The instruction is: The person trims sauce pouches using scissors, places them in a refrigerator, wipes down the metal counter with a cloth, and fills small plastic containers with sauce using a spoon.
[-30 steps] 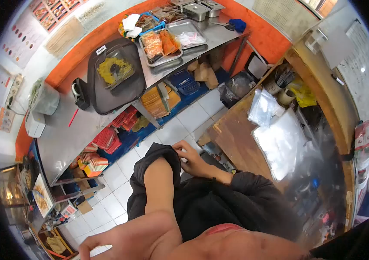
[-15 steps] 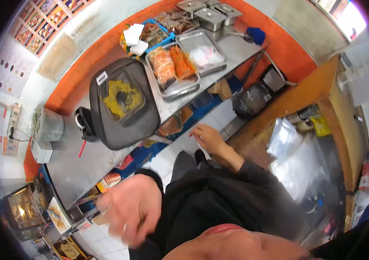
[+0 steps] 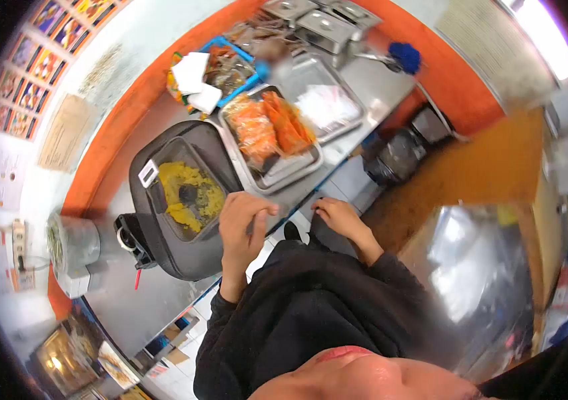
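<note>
My left hand [image 3: 246, 223] is raised in front of the counter's near edge, beside a dark grey, rounded, padded bag-like object [image 3: 154, 237]. Its fingers are bent forward with the thumb apart, and I see nothing held. On the padded object rests a see-through tub [image 3: 205, 230] with crumbly yellow food [image 3: 184, 200] and a dark hollow in its middle. My right hand [image 3: 341, 218] hovers over the floor in front of my body, fingers loosely bent and apart, with nothing visible in it. Neither hand appears to touch anything.
Metal trays [image 3: 274, 183] on the counter [image 3: 114, 293] hold orange food in clear plastic and white bags [image 3: 327, 105]. Behind stand a blue basket [image 3: 220, 43] and lidded steel pans [image 3: 327, 25]. At right are a black bag [image 3: 397, 157] and clear plastic sheeting [image 3: 464, 257].
My left hand has swung up and right from low at the left to beside the padded object. My right hand has shifted slightly right and down. The view has tilted.
</note>
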### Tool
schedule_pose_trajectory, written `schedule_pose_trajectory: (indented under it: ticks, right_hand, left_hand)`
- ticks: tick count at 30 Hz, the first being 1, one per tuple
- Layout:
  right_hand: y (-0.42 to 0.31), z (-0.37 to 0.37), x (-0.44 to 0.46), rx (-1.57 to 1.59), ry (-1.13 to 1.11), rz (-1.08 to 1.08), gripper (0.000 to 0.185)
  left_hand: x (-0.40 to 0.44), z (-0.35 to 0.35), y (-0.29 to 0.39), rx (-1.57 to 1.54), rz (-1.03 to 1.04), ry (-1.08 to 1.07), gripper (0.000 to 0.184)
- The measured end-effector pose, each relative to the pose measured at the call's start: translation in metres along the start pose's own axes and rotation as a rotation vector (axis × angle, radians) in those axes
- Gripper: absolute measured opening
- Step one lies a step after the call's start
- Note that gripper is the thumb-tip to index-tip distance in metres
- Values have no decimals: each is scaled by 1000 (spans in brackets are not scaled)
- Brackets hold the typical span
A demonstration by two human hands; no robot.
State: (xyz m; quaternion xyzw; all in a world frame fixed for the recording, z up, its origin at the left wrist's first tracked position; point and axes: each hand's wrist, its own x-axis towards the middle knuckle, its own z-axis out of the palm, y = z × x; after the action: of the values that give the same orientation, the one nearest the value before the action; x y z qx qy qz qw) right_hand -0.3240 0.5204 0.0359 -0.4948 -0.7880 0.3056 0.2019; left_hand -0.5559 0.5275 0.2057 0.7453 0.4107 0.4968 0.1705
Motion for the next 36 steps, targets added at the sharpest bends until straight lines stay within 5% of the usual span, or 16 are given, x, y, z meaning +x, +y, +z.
schedule_pose_trajectory:
  ticks: [3, 9, 11, 12, 16, 23, 27, 31, 33, 35, 36]
  right_hand:
    - [15, -30, 45, 22, 33, 3, 17]
    - [73, -84, 147, 240, 93, -87, 16]
    - [79, -119, 179, 237, 52, -117, 16]
    - [87, -133, 193, 258, 28, -121, 17]
    - [131, -169, 240, 377, -59, -107, 15]
    - [165, -214, 309, 353, -289, -120, 16]
    - [175, -217, 328, 385, -343, -113, 16]
    - [192, -218, 327, 476, -355, -50, 16]
    - [193, -220, 328, 478, -322, -46, 16]
    - [190, -220, 329, 703, -117, 54, 16]
    - [175, -222, 332, 825, -111, 5, 18]
  left_hand:
    - [38, 15, -33, 104, -139, 7, 6]
    - [134, 45, -231, 249, -649, 369, 23]
    - [126, 60, -332, 681, -356, 398, 28]
    - [128, 59, -346, 658, -471, 266, 31]
    - [140, 59, -342, 437, -920, 281, 30]
    - [134, 56, -343, 162, -876, 564, 23]
    - [115, 48, -368, 14, -1025, 652, 22]
    - [116, 49, -359, -4, -951, 860, 16]
    - [143, 49, -317, 411, -673, 1074, 19]
    - [200, 87, -237, 281, -598, 1039, 15]
    - [221, 114, -199, 328, -613, 854, 11]
